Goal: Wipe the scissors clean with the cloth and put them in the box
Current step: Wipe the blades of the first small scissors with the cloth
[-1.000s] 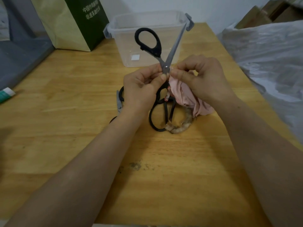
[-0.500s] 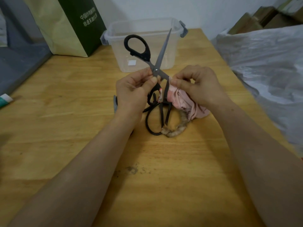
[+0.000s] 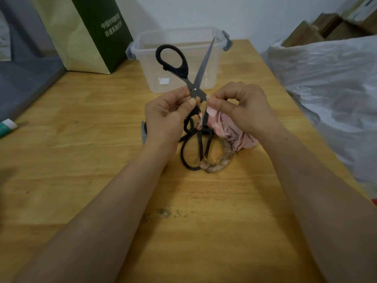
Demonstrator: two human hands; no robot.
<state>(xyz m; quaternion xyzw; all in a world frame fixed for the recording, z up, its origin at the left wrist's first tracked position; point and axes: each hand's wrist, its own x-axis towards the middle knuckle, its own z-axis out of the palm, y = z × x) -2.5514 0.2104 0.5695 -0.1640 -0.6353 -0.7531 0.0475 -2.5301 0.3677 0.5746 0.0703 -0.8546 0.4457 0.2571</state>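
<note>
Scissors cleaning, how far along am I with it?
Nothing looks finished: the box appears empty. In hand: your left hand holds the open scissors at the pivot while your right hand pinches the pink cloth by a blade. Left: finish wiping, put them in the box; other scissors lie on the table.

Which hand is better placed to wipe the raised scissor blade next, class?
Right. The right hand pinches the cloth beside the scissors; the left hand is busy holding them at the pivot.
</note>
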